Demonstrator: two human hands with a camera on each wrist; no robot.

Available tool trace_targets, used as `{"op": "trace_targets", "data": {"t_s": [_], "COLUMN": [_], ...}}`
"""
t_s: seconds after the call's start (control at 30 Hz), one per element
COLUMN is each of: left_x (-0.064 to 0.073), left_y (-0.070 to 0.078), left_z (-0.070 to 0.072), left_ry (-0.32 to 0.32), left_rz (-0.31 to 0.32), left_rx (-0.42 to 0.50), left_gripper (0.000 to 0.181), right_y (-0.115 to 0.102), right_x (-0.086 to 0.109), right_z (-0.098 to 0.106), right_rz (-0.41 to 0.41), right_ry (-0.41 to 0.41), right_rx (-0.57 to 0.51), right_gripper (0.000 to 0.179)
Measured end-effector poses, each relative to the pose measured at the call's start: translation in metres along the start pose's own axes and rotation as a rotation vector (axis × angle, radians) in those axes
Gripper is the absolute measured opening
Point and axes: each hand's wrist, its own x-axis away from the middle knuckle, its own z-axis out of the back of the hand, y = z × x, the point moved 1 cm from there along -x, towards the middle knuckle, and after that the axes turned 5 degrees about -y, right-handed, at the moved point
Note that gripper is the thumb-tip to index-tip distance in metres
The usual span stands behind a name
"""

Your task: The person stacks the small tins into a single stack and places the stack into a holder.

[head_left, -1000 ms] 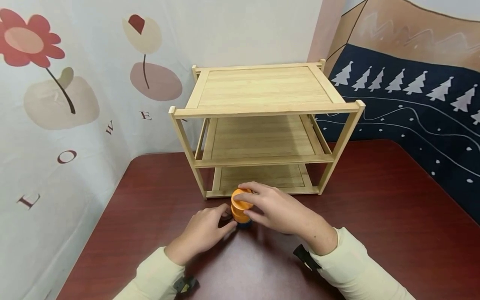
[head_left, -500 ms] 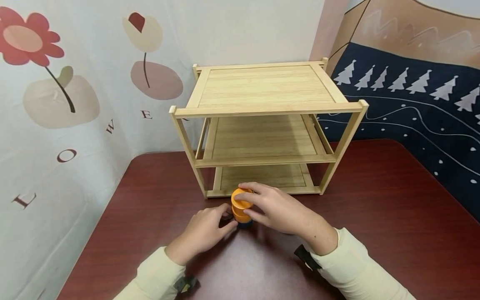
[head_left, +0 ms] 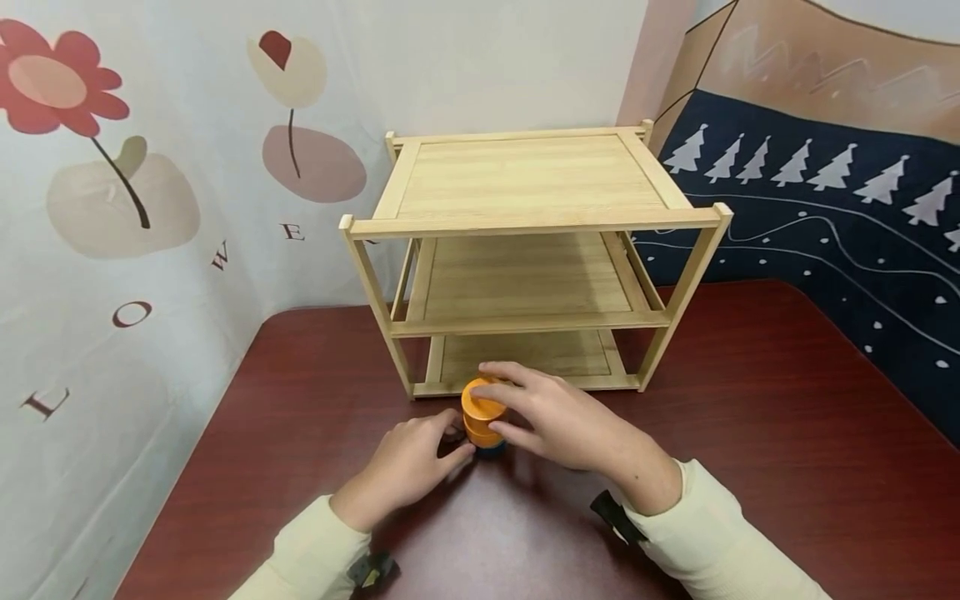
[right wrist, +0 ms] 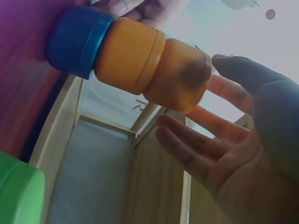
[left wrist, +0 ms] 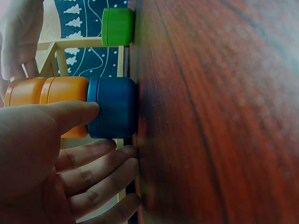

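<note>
Three small round lidded jars stand stacked on the table: a blue jar [left wrist: 119, 109] at the bottom, then a lower orange jar [right wrist: 126, 56] and an upper orange jar [right wrist: 166, 88]. My right hand [head_left: 562, 412] comes from the right and lightly holds the upper orange jar by its lid, thumb on the near side and fingers over and behind it. At the stack's left, my left hand [head_left: 405, 458] rests low with relaxed fingers. Its thumb lies against the blue jar. A separate green jar [left wrist: 120, 25] sits on the table, hidden in the head view.
A three-tier wooden shelf [head_left: 525, 179] rises just behind the jars, its lower front rail close to them. The dark red table [head_left: 285, 400] extends to both sides. Printed cloths hang at the left, back and right. Each wrist wears a dark strap with a camera.
Both hands and the stack of jars stay in place. Only a slight shift of the head view shows.
</note>
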Motion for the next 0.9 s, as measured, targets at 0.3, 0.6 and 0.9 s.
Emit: {"op": "trace_targets", "data": {"t_s": [0.3,0.6,0.9], "left_x": [0.001,0.000,0.000], "left_y": [-0.001,-0.002,-0.001], "left_z": [-0.003,-0.002,-0.003], "left_ry": [-0.014,-0.020,-0.012], "left_rz": [0.005,0.028,0.035], "left_rx": [0.028,0.031,0.031], "left_gripper": [0.020,0.022,0.023], "right_y": [-0.003,0.002,0.006], "right_x": [0.010,0.023,0.037], "right_z": [0.008,0.008,0.013], "right_rz": [-0.010,0.010,-0.007], "right_ry": [0.069,0.113,0.146], "right_rx": [0.041,0.052,0.080], "right_gripper": [0.036,0.037,0.037]}}
